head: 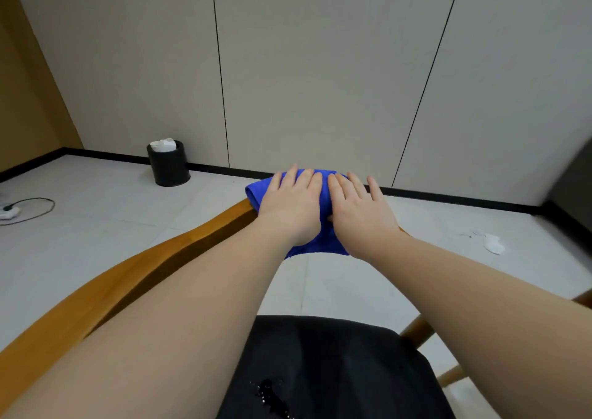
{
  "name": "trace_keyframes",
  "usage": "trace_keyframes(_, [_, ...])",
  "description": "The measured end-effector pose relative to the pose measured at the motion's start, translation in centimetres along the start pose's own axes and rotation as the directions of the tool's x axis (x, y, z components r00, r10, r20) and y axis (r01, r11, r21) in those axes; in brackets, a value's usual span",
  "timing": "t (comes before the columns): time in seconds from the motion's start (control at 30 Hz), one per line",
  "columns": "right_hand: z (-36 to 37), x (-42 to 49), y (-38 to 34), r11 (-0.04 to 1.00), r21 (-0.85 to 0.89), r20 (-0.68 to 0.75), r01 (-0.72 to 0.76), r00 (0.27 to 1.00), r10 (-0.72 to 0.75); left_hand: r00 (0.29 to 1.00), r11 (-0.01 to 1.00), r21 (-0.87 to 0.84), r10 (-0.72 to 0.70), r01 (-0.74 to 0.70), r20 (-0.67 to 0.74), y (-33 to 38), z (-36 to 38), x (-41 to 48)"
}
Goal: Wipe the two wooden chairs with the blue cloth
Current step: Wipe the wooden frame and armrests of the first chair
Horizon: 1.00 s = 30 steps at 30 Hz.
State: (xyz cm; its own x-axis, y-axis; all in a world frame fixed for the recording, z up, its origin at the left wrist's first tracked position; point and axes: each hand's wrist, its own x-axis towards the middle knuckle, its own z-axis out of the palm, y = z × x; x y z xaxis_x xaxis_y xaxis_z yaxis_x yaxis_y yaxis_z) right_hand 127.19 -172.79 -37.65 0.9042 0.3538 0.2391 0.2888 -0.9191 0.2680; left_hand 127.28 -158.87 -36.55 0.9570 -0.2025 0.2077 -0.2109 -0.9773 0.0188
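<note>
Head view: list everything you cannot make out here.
Wooden chair's rail: part hidden under the blue cloth, left hand and right hand.
Black bin: white contents too small to identify.
White scrap on floor: too small to identify.
Dark object: blurred, cut by the right edge.
Second chair: none identifiable.

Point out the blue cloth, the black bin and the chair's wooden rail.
blue cloth (255,192): head view, bare left corner.
black bin (168,169): head view, side wall.
wooden rail (134,273): head view, top face.
</note>
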Motion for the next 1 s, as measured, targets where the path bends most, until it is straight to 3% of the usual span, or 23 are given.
trace_keyframes(0.5, [2.6,-9.1,6.5,0.969,0.037,0.225,-0.244,0.947,0.229,0.953,0.93,0.224,0.26,-0.29,0.155,13.3,2.3,0.8])
trace_keyframes(1.0, [1.6,-13.6,8.5,0.931,0.082,0.337,-0.356,0.889,0.311,0.904,0.926,0.076,0.339,-0.37,0.261,17.2,2.7,-1.0])
